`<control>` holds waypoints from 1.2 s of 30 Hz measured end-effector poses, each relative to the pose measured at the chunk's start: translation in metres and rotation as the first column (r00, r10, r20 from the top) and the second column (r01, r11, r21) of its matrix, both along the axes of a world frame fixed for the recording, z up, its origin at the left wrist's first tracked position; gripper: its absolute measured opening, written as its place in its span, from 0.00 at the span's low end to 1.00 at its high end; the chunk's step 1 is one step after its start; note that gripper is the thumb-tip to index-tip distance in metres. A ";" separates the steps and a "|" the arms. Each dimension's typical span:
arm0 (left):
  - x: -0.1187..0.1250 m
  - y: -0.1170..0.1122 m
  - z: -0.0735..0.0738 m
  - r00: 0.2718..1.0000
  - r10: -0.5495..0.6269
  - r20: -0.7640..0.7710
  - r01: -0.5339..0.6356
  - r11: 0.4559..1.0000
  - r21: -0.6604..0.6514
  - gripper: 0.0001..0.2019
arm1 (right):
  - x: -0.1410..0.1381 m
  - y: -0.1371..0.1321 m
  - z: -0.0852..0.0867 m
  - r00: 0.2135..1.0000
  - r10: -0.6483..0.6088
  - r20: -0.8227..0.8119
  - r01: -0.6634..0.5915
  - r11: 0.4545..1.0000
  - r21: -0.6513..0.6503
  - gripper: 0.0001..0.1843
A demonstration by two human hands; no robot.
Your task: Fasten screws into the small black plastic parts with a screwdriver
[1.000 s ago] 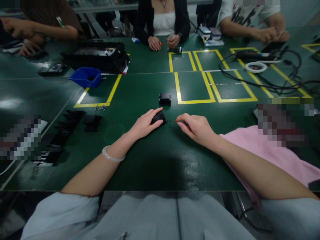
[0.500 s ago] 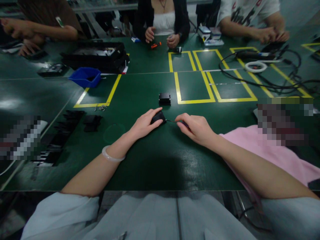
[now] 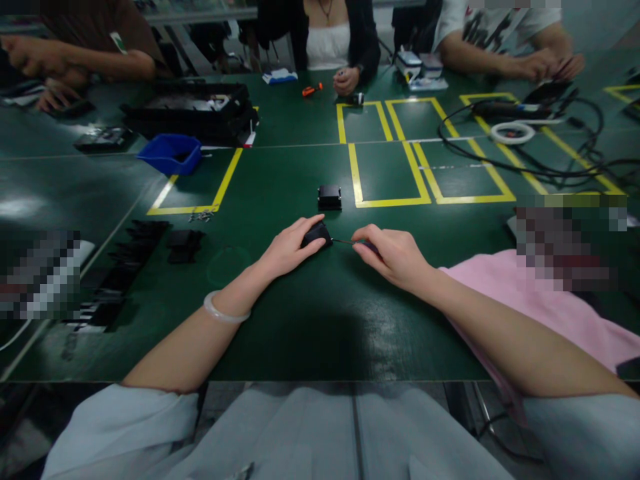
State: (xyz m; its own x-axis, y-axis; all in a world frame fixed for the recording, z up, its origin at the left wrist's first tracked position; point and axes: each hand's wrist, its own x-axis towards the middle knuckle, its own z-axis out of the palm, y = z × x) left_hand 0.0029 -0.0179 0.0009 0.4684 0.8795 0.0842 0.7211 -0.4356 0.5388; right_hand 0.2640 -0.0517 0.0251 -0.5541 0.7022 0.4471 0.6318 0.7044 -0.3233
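My left hand (image 3: 293,248) is closed around a small black block-shaped part (image 3: 317,235), thumb on the near side and fingers over the far side. From the right, my right hand (image 3: 393,255) grips a screwdriver (image 3: 344,241); its handle is mostly hidden in the fingers. The thin shaft points left, and its tip meets the right end of the black part. Just beyond my left hand, a second black block (image 3: 329,197) stands on the green table. Small screws (image 3: 202,216) lie in a loose pile to the left.
Black parts (image 3: 115,273) lie in a row at left, near a blue bin (image 3: 173,155) and a stacked black tray (image 3: 190,120). A pink cloth (image 3: 500,280) lies under my right forearm. Cables (image 3: 530,167) loop at far right. Co-workers sit opposite, near an orange tool (image 3: 313,89).
Both my hands stay almost in place, the screwdriver still at the part. Across the table, a co-worker's hand has withdrawn from beside the orange tool, uncovering a blue-and-white packet.
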 end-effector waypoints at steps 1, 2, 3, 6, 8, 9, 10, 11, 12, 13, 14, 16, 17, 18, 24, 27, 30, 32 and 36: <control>0.000 0.000 0.000 1.000 0.000 0.000 0.000 1.000 0.002 0.32 | 0.000 0.000 0.000 1.000 -0.005 0.006 0.005 1.000 -0.001 0.14; 0.000 0.000 0.000 1.000 -0.002 0.002 0.002 1.000 0.004 0.31 | 0.000 0.000 0.000 1.000 -0.007 0.006 0.007 1.000 0.001 0.14; -0.001 0.000 0.000 1.000 -0.004 0.004 0.004 1.000 0.005 0.31 | 0.000 0.000 0.000 1.000 -0.006 -0.001 0.006 1.000 0.007 0.13; 0.000 0.001 0.000 1.000 -0.007 0.005 0.007 1.000 0.006 0.32 | 0.000 0.000 0.000 0.999 0.010 -0.042 -0.009 1.000 0.023 0.11; 0.000 0.001 -0.001 1.000 -0.007 0.002 0.007 1.000 0.009 0.32 | -0.001 -0.001 0.000 0.999 0.014 -0.050 -0.012 1.000 0.022 0.11; 0.000 0.001 -0.001 1.000 -0.006 0.001 0.006 1.000 0.011 0.32 | -0.001 -0.001 -0.001 0.999 0.011 -0.048 -0.010 1.000 0.017 0.12; 0.000 0.001 -0.001 1.000 -0.006 0.001 0.006 1.000 0.012 0.31 | -0.001 -0.001 -0.001 0.999 0.004 -0.041 -0.004 1.000 0.011 0.12; 0.000 0.001 -0.001 1.000 -0.006 0.002 0.006 1.000 0.012 0.31 | -0.001 0.000 -0.001 0.999 -0.003 -0.033 0.003 1.000 0.006 0.12; 0.000 0.001 -0.001 1.000 -0.005 0.003 0.005 1.000 0.011 0.31 | 0.000 0.000 -0.001 1.000 -0.007 -0.023 0.007 1.000 0.000 0.12; 0.000 0.001 -0.001 1.000 -0.004 0.004 0.004 1.000 0.010 0.31 | 0.000 0.000 -0.001 1.000 -0.010 -0.013 0.010 1.000 -0.005 0.13; 0.000 0.001 -0.001 1.000 -0.003 0.004 0.003 1.000 0.009 0.31 | 0.000 0.001 -0.002 1.000 -0.011 -0.002 0.011 1.000 -0.008 0.14; -0.001 0.000 -0.001 1.000 -0.001 0.002 0.001 1.000 0.008 0.31 | 0.000 0.001 -0.002 1.000 -0.009 0.015 0.009 1.000 -0.008 0.15; -0.001 0.000 -0.001 1.000 -0.001 0.001 0.001 1.000 0.007 0.31 | 0.000 0.001 -0.002 1.000 -0.009 0.019 0.009 1.000 -0.006 0.15; -0.001 0.000 -0.001 1.000 0.000 0.001 0.000 1.000 0.007 0.32 | 0.000 0.001 -0.002 1.000 -0.009 0.018 0.009 1.000 -0.003 0.15; -0.001 0.001 -0.002 1.000 -0.005 0.004 0.005 1.000 0.012 0.31 | -0.001 -0.001 -0.001 0.999 0.013 -0.033 -0.012 0.999 0.033 0.12; -0.001 0.001 -0.001 1.000 -0.006 0.003 0.006 1.000 0.009 0.32 | -0.001 -0.001 -0.001 1.000 0.004 -0.013 -0.004 1.000 0.018 0.13; -0.001 0.000 -0.001 1.000 -0.001 0.000 0.001 1.000 0.003 0.32 | 0.000 0.000 -0.001 1.000 -0.010 0.017 0.010 1.000 0.005 0.17; -0.001 0.000 -0.001 1.000 -0.002 0.003 0.002 1.000 0.005 0.32 | 0.000 0.001 -0.001 0.999 -0.015 0.031 0.015 1.000 0.002 0.17; -0.001 0.002 -0.002 1.000 -0.009 0.007 0.009 1.000 0.011 0.31 | -0.001 0.000 -0.001 1.000 -0.005 0.002 0.005 1.000 0.015 0.14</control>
